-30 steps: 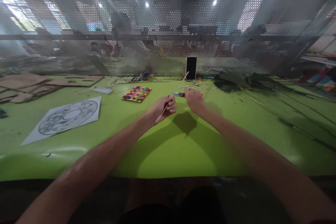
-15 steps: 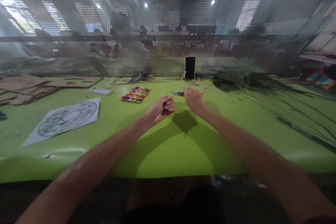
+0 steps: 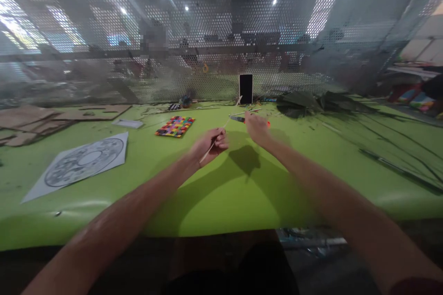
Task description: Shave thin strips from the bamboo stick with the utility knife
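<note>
Fingers of my left hand (image 3: 210, 144) pinch a thin stick (image 3: 221, 130) mid-frame; my right hand (image 3: 256, 128) grips a knife (image 3: 238, 119), seemingly blade-out — a slip could nick them.

Open green table surface (image 3: 221, 193) was left bare between the near edge and the two hands, and passage there was unobstructed. To the left, the way was narrowed by a printed sheet (image 3: 81, 163), a coloured woven mat (image 3: 175, 126) and cardboard pieces (image 3: 44, 117). The far edge was closed off by a perforated metal screen (image 3: 221, 32), against which a dark upright phone (image 3: 245, 88) was propped. To the right, the surface was cluttered by dark leaves (image 3: 311, 101) and long strips (image 3: 391, 161). Thin sticks (image 3: 245, 112) lay just beyond the hands.
</note>
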Demonstrator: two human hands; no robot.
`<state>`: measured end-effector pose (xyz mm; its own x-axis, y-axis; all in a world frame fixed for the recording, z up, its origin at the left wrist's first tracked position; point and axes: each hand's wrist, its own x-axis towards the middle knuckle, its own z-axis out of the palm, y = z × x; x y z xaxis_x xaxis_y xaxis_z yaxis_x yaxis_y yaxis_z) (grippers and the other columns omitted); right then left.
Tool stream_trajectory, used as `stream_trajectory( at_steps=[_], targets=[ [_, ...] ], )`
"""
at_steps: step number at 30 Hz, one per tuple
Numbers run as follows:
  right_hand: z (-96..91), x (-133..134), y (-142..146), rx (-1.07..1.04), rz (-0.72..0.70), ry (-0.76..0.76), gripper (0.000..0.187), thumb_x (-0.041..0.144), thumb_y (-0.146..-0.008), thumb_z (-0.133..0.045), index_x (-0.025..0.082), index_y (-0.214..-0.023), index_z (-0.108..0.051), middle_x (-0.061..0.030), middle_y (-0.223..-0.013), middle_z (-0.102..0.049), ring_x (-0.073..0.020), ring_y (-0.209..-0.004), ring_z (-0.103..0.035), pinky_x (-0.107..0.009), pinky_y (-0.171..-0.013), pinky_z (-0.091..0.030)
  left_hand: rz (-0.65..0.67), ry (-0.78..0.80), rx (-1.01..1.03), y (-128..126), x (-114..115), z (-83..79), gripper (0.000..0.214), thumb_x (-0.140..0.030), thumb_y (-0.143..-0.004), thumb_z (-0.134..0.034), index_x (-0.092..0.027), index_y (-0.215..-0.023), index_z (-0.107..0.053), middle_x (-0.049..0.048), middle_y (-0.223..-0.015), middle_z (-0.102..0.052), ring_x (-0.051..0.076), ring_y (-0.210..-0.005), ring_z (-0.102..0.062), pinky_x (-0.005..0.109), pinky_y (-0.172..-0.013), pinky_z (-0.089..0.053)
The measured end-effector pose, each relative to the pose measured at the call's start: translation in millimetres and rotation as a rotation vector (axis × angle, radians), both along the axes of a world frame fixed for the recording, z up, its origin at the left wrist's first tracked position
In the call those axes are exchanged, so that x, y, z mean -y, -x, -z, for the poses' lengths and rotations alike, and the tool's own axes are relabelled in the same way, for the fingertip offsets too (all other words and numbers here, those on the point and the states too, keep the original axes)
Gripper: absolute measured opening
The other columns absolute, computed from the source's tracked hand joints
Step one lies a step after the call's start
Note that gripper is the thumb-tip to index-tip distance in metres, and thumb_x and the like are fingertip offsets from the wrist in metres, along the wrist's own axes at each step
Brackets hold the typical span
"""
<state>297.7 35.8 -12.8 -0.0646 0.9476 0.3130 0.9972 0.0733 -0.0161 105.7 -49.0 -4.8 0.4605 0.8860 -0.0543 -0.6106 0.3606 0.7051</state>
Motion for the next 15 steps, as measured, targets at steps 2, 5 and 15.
stream_trajectory(
  at_steps=[2, 5, 15],
  targets=[
    [-3.1, -9, -26, -0.033, 0.081, 0.013, 0.03, 0.003, -0.094, -0.039, 0.007, -0.115, -0.061, -0.0208, -0.099, -0.07, -0.0283, -0.089, -0.068, -0.034, -0.074, -0.045, 0.049, -0.058, -0.04, -1, 7, -1.1, 0.029, -0.009, -0.098, -0.04, -0.01, -0.072, -0.052, -0.0032, -0.059, -0.04, 0.004, -0.046, -0.038, 0.016, -0.045, -0.036],
    [-6.8, -20, -65, -0.076, 0.154, -0.007, 0.029, 0.008, -0.096, -0.04, 0.006, -0.115, -0.061, -0.0225, -0.099, -0.069, -0.0309, -0.091, -0.068, -0.035, -0.074, -0.045, 0.114, -0.147, -0.108, -2, 11, 3.1, 0.026, -0.014, -0.098, -0.044, -0.012, -0.073, -0.053, -0.0034, -0.059, -0.04, 0.005, -0.046, -0.039, 0.018, -0.046, -0.038],
    [-17.5, -16, -56, -0.282, 0.047, -0.158, 0.025, 0.035, -0.093, -0.056, 0.014, -0.084, -0.066, -0.011, -0.077, -0.064, -0.0202, -0.072, -0.056, -0.03, -0.066, -0.034, -0.13, -0.424, -0.52, -1, -5, 24.1, 0.02, -0.02, -0.098, -0.047, -0.015, -0.079, -0.055, -0.0023, -0.058, -0.053, 0.009, -0.047, -0.051, 0.023, -0.052, -0.049]
  ],
)
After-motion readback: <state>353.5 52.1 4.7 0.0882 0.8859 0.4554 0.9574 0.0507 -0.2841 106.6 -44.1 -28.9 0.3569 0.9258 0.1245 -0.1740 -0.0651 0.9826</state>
